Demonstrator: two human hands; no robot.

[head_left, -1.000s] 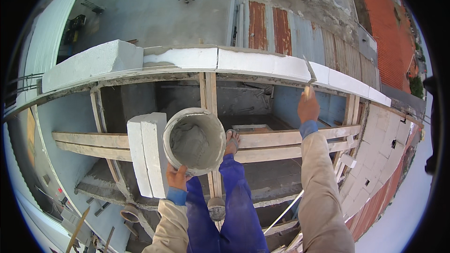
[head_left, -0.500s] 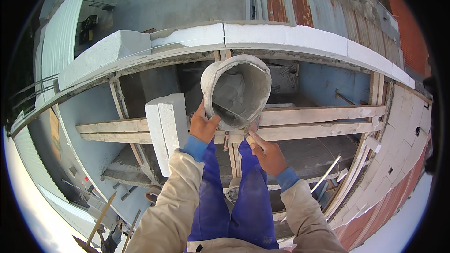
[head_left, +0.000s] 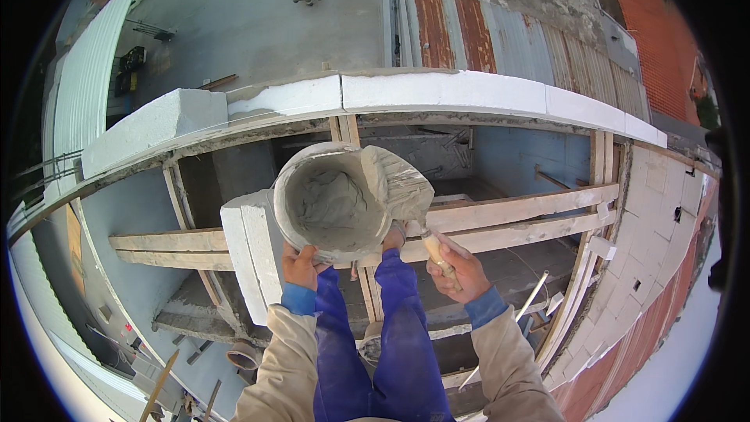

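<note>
My left hand (head_left: 300, 267) grips the near rim of a round, mortar-caked bucket (head_left: 291, 228). Wet grey mortar (head_left: 332, 199) lies inside it. Closed around a wooden handle, my right hand (head_left: 461, 270) holds a trowel (head_left: 406, 187) at the bucket's right side. Its broad blade is smeared with mortar and overlaps the bucket's right rim. White blocks (head_left: 251, 254) stand just left of the bucket, partly hidden behind it.
Wooden planks (head_left: 516, 223) run crosswise beneath me, over a drop to a lower level. A row of white blocks (head_left: 445, 94) tops the wall ahead, with a larger block (head_left: 156, 129) at its left. Rusty corrugated sheets (head_left: 461, 31) lie beyond. A pale pipe (head_left: 533, 295) leans at right.
The bucket has shifted left and nearer, and its mortar now shows more fully. The trowel has come up out of the bucket to its right rim. My view has tilted slightly.
</note>
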